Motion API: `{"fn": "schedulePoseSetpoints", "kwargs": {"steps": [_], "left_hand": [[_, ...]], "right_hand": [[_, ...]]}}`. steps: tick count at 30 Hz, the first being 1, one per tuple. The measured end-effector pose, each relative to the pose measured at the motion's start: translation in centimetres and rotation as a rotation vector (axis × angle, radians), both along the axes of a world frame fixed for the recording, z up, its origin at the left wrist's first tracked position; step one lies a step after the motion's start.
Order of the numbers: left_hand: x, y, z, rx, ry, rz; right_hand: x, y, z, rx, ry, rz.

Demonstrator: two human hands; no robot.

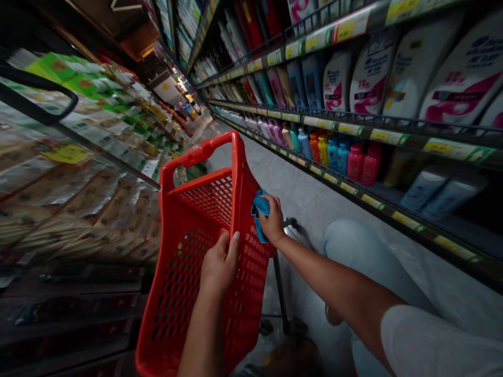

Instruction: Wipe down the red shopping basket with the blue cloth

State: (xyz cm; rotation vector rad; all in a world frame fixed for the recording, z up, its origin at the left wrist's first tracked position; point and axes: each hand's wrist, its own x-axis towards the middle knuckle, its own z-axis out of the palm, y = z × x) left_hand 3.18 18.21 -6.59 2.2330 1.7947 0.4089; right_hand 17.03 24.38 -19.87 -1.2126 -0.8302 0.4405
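Note:
A red plastic shopping basket (pixel 168 251) with a lattice of holes stands tilted in front of me, its handle at the far end. My left hand (pixel 220 259) grips the near rim of one side wall, thumb up along the edge. Against the outer face of that wall my right hand (pixel 271 217) presses a crumpled blue cloth (pixel 260 209), with fingers closed over it. Part of the cloth hangs below the fingers. Beneath the basket shows a dark metal frame leg (pixel 280 293).
Shelves of shampoo bottles (pixel 334 84) run along the right, with small coloured bottles (pixel 322 149) on the lower shelf. Packaged goods (pixel 98 199) are stacked on the left. A dark metal pole (pixel 106 154) reaches the basket. My bent knee (pixel 349 243) is at right above the grey floor (pixel 275 162).

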Motion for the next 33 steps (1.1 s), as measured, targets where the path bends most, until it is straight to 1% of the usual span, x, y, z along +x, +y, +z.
{"fn": "schedulePoseSetpoints", "kwargs": {"steps": [2, 3, 4, 5, 6, 9, 10, 11, 12, 13, 14, 17, 18, 19, 20, 21, 23, 24, 25, 26, 27, 28, 29, 30, 31, 32, 33], "left_hand": [[0.2, -0.2, -0.1, -0.008, -0.01, -0.003], [0.3, -0.2, -0.1, -0.012, -0.013, -0.003], [0.4, -0.3, -0.1, -0.014, -0.013, -0.002], [0.5, -0.3, -0.2, -0.016, -0.011, 0.0], [0.6, -0.3, -0.2, -0.017, -0.008, 0.003], [0.6, -0.4, -0.1, -0.02, 0.0, 0.007], [0.7, -0.5, 0.0, -0.021, 0.001, 0.006], [0.7, -0.5, 0.0, -0.021, -0.001, 0.004], [0.7, -0.6, 0.1, -0.02, -0.004, 0.002], [0.6, -0.6, 0.1, -0.018, -0.008, 0.0], [0.6, -0.6, 0.1, -0.015, -0.012, 0.0], [0.6, -0.6, 0.0, -0.004, -0.022, -0.001], [0.6, -0.6, 0.0, -0.001, -0.022, -0.001], [0.6, -0.6, -0.1, 0.002, -0.022, -0.001], [0.6, -0.6, -0.1, 0.004, -0.02, -0.001], [0.6, -0.6, -0.1, 0.005, -0.017, -0.001], [0.6, -0.6, -0.1, 0.003, -0.012, -0.002], [0.6, -0.7, 0.0, 0.001, -0.011, -0.003], [0.6, -0.8, 0.1, -0.003, -0.01, -0.006], [0.6, -0.9, 0.1, -0.007, -0.011, -0.008], [0.6, -1.0, 0.2, -0.009, -0.013, -0.009], [0.7, -1.0, 0.2, -0.011, -0.016, -0.01], [0.7, -1.1, 0.2, -0.011, -0.02, -0.009], [0.7, -1.1, 0.2, -0.01, -0.025, -0.008], [0.7, -1.1, 0.2, -0.008, -0.031, -0.008], [0.7, -1.1, 0.2, -0.006, -0.036, -0.008], [0.7, -1.1, 0.1, -0.004, -0.04, -0.009]], "right_hand": [[-1.1, -1.8, -3.2, -0.19, 0.084, -0.031], [-1.8, -2.8, -4.1, -0.244, 0.11, -0.037], [-2.4, -3.7, -4.2, -0.263, 0.12, -0.035], [-2.8, -4.4, -3.6, -0.243, 0.111, -0.024], [-3.0, -4.7, -2.3, -0.191, 0.087, -0.002], [-2.4, -4.1, 3.0, 0.057, -0.027, 0.107], [-1.9, -3.7, 4.2, 0.128, -0.057, 0.128], [-1.5, -3.3, 4.8, 0.173, -0.08, 0.14], [-1.1, -3.1, 4.7, 0.185, -0.089, 0.14], [-0.8, -3.0, 3.8, 0.153, -0.074, 0.124], [-0.7, -3.1, 2.4, 0.085, -0.037, 0.098], [-0.6, -3.2, -2.6, -0.152, 0.11, 0.006], [-0.5, -2.9, -3.5, -0.195, 0.148, -0.022], [-0.4, -2.3, -3.7, -0.209, 0.166, -0.039], [-0.2, -1.5, -3.2, -0.203, 0.172, -0.046], [0.2, -0.4, -2.0, -0.191, 0.175, -0.051], [1.4, 2.2, 1.8, -0.115, 0.152, -0.044], [2.1, 3.5, 3.9, -0.045, 0.124, -0.031], [2.8, 4.5, 5.7, 0.092, 0.062, -0.009], [3.3, 5.2, 7.0, 0.19, 0.013, -0.002], [3.7, 5.5, 7.5, 0.266, -0.031, 0.006], [3.9, 5.3, 7.3, 0.295, -0.06, 0.012], [4.0, 4.7, 6.3, 0.249, -0.063, 0.013], [3.8, 3.7, 4.5, 0.151, -0.047, 0.011], [3.6, 2.4, 2.3, 0.027, -0.021, 0.015], [3.2, 1.0, -0.1, -0.167, 0.032, -0.008], [2.8, -0.4, -2.5, -0.269, 0.069, -0.029]]}}
